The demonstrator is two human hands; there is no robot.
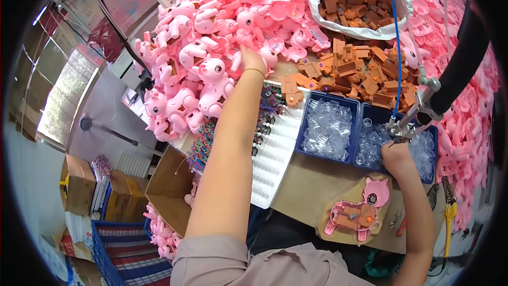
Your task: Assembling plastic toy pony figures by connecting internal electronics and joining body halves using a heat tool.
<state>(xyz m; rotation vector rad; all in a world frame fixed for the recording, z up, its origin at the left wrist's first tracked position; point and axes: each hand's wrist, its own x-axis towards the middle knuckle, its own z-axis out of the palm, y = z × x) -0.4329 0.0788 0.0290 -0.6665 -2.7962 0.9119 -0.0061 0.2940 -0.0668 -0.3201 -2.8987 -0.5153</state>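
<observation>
My left arm stretches far forward, and my left hand (pixel 254 61) reaches into a big heap of pink toy animals (pixel 211 70). It is against the toys there, its fingers mostly hidden. Over the right-hand blue bin (pixel 357 166), which holds clear plastic parts (pixel 369 143), my right hand (pixel 397 157) is curled just under a hanging metal tool head (pixel 405 130). Whether it grips the tool or a small part is hidden. Closer to me, an opened pink toy half (pixel 374 190) with brown inner parts (pixel 353 216) lies in a tan holder (pixel 324 228).
Brown plastic housings (pixel 365 74) are piled behind the bins, below a white sack (pixel 316 13) of more. A white ribbed tray (pixel 270 167) and bundled coloured wires (pixel 198 145) lie beneath my left arm. Pink shells (pixel 465 127) heap up at right, beside a yellow-handled tool (pixel 450 214).
</observation>
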